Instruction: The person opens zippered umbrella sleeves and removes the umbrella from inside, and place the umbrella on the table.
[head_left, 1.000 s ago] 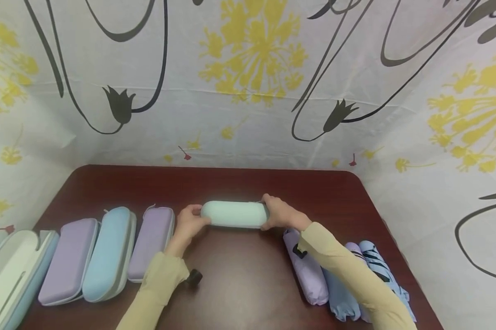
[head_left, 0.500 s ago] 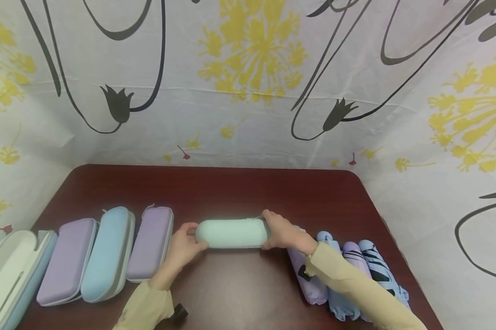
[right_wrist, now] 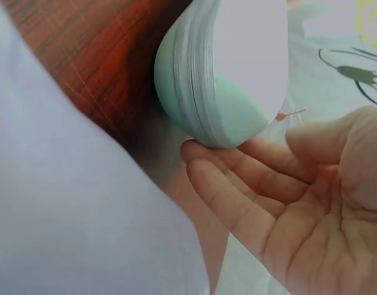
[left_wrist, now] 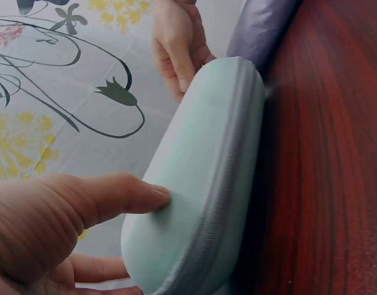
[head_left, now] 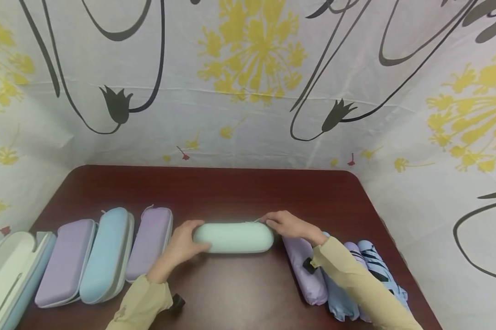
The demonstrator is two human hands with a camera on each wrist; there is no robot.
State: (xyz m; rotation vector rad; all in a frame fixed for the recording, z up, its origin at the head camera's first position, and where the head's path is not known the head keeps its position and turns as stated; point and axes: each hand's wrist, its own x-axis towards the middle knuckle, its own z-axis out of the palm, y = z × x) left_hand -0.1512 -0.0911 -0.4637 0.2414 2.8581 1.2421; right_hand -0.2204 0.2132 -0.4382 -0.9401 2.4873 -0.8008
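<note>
A mint green zippered hard case (head_left: 233, 238) lies lengthwise in the middle of the table, its grey zipper (left_wrist: 228, 141) running along the side. My left hand (head_left: 186, 245) grips the case's left end, thumb on top and fingers behind. At the far right corner, the thumb and forefinger of my right hand (head_left: 291, 225) pinch the zipper pull (head_left: 255, 221); its other fingers are loosely bent beside the end, as the right wrist view shows. That view hides the pull itself behind the case. A lilac folded umbrella (head_left: 307, 275) lies just under the right wrist.
To the left stand a small lilac case (head_left: 151, 243), a blue case (head_left: 107, 256), a larger lilac case (head_left: 68, 261) and an open case (head_left: 14, 270) with a pale lining. On the right, a striped blue umbrella (head_left: 382, 270) and others lie partly under my sleeve.
The mint case has come down and nearer, onto the table. My right hand has shifted from gripping its right end to the zipper pull; my left hand still holds the left end.
</note>
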